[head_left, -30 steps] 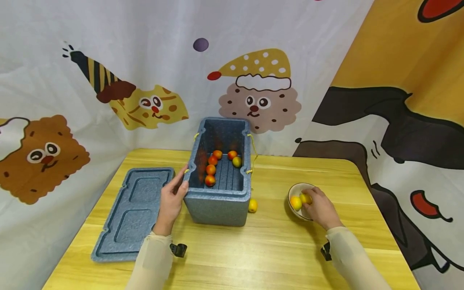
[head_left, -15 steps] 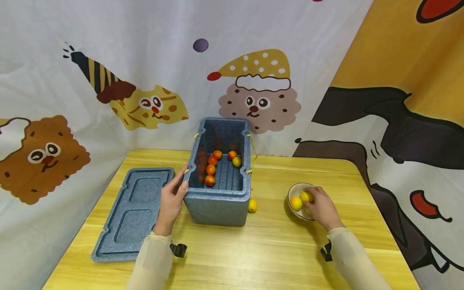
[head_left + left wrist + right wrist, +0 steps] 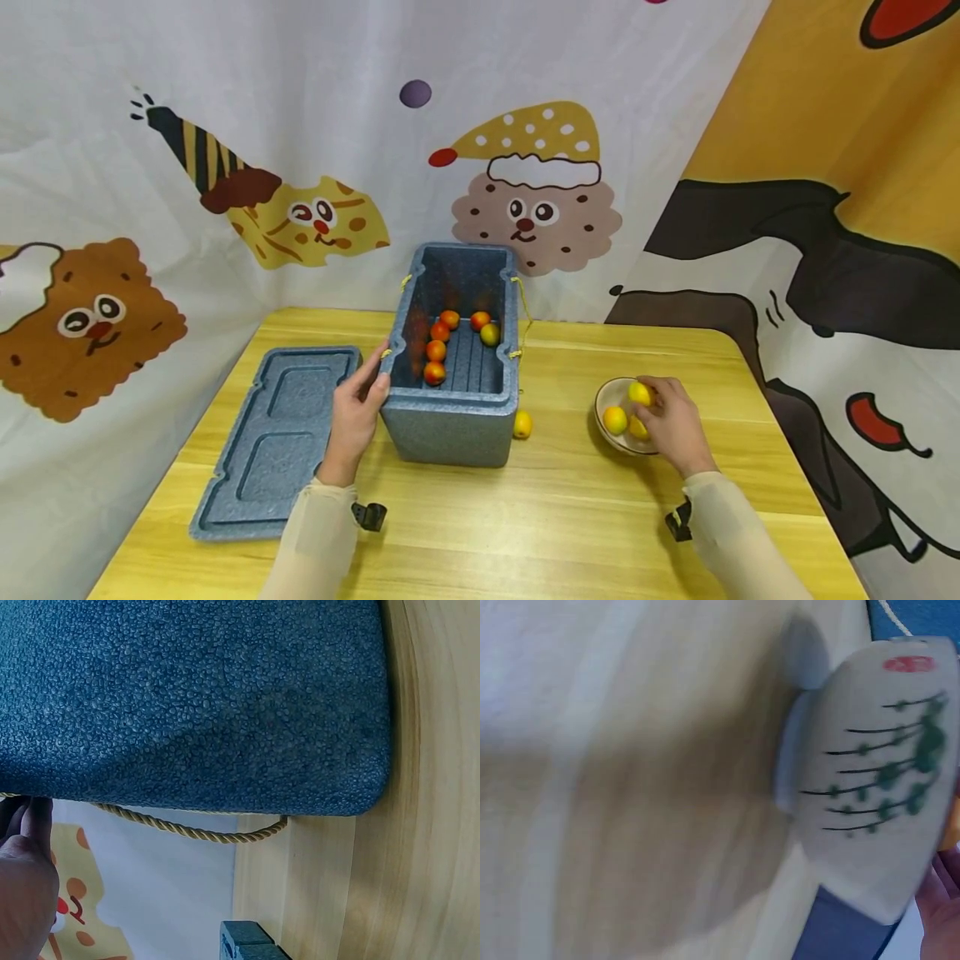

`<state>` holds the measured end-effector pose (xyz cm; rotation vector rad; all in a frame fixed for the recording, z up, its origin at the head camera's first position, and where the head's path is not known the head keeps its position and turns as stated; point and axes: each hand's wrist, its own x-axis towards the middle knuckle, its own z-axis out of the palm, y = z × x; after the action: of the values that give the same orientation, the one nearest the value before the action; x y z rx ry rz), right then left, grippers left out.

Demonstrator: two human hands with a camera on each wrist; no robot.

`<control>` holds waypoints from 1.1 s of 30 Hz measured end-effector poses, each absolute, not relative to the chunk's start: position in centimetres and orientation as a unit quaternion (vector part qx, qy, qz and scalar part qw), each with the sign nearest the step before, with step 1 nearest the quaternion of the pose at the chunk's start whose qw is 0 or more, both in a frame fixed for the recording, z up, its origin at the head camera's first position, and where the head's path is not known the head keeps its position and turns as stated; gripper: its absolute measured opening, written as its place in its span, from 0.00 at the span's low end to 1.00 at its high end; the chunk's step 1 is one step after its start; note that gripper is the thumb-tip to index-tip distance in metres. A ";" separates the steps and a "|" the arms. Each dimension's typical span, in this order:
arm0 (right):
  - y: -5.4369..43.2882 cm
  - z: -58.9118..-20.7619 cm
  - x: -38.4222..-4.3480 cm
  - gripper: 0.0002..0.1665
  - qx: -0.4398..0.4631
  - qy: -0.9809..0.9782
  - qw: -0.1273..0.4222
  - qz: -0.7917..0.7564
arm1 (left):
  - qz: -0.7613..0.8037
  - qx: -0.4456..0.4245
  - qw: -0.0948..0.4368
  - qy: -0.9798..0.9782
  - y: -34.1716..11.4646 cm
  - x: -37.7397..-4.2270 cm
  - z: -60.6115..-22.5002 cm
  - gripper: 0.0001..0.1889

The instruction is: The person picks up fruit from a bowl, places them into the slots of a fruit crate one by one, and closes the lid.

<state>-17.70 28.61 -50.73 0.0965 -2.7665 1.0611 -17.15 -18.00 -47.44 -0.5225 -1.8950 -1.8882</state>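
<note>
My left hand (image 3: 355, 421) grips the left rim of a speckled blue-grey foam box (image 3: 453, 437), thumb by the top edge near a yellow cord. Red-orange fruits, several of them, and a greenish-yellow fruit (image 3: 490, 335) lie on the box floor. To the right, my right hand (image 3: 678, 425) pinches a small yellow fruit (image 3: 640, 393) over a cream bowl (image 3: 619, 388). Two more yellow fruits stay in the bowl, one (image 3: 615, 420) at the left and one (image 3: 638, 427) partly behind the fingers. In the right wrist view the bowl (image 3: 877, 765) shows its green leaf pattern.
The box's lid (image 3: 273, 442) lies flat on the wooden table (image 3: 562, 517), left of the box. A yellow fruit (image 3: 522, 425) rests against the box's right side. A printed curtain (image 3: 337, 100) hangs close behind the table.
My right hand has shifted slightly to the right with the pinched yellow fruit, which has come up a little; the fruit beneath it shows more. My left hand has stayed on the box.
</note>
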 end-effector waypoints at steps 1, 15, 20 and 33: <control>28.5 -50.5 -17.7 0.25 0.032 -0.926 0.097 0.363 | -0.676 -0.188 0.207 -0.682 -18.0 -17.2 -47.4 0.24; 22.3 -43.2 -19.3 0.24 0.104 -0.885 0.192 0.412 | -0.669 -0.188 0.206 -0.689 -17.6 -16.1 -45.6 0.22; 19.7 -41.2 -19.9 0.24 0.149 -0.878 0.191 0.413 | -0.666 -0.194 0.206 -0.691 -17.4 -16.0 -44.9 0.22; 11.6 -37.6 -20.9 0.25 0.276 -0.859 0.147 0.404 | -0.669 -0.205 0.218 -0.680 -17.1 -16.1 -44.9 0.21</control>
<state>-20.94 11.62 -37.60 0.7958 -2.4736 1.1643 -16.15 -17.08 -44.89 -0.5671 -1.8836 -1.8529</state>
